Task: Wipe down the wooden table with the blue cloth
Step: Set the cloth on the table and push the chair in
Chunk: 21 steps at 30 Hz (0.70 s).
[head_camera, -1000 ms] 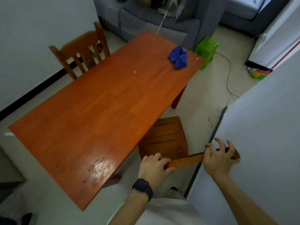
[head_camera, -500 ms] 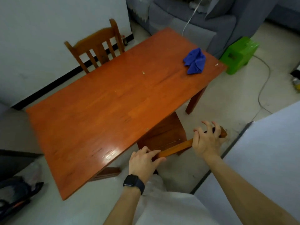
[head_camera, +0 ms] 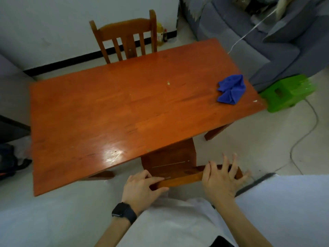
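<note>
Wooden chair (head_camera: pixel 124 36) at 12 o'clock, second chair (head_camera: pixel 170 157) at 6, green stool (head_camera: pixel 288 93) at 3, grey sofa (head_camera: pixel 267 41) at 1, bottles (head_camera: pixel 159 33) by the wall.

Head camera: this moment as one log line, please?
left hand grips wooden chair's top rail | right hand, fingers spread, on rail | crumpled blue cloth untouched on orange wooden table | wiping not started

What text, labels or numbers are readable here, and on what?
No readable text anywhere.
Label on the yellow bottle by the wall: too small and blurred to read.
Label on the dark bottle beside it: same.
Screen of the watch: dark, nothing shown.
No markings visible on the table, blue cloth, green stool or the chair the left hand grips.
</note>
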{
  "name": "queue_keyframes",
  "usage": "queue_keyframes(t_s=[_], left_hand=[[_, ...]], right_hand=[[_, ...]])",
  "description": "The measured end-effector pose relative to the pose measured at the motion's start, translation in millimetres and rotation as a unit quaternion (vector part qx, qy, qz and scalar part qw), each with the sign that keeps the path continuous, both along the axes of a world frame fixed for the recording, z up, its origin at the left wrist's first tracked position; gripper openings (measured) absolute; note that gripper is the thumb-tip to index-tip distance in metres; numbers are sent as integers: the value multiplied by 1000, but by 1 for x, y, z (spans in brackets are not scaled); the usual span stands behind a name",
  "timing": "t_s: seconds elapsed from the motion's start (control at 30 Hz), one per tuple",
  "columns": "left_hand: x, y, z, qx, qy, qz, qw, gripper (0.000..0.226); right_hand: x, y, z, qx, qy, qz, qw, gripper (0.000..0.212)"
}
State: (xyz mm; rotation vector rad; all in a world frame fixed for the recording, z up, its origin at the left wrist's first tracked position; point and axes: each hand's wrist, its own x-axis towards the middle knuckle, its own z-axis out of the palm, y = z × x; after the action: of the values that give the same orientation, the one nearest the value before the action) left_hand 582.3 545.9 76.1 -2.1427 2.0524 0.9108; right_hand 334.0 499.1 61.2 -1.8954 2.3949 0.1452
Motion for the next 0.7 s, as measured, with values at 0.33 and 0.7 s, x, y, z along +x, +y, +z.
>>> queue_keyframes(t_s=[0.33, 0.7], left_hand=[[-46, 11, -4, -78, -136, 51, 986, 69], [-90, -7, -17, -13, -165, 79, 983, 85]], right_hand=[[-26, -35, -11, 108, -110, 378, 913, 71], [-35, -51, -10, 108, -133, 356, 919, 53]])
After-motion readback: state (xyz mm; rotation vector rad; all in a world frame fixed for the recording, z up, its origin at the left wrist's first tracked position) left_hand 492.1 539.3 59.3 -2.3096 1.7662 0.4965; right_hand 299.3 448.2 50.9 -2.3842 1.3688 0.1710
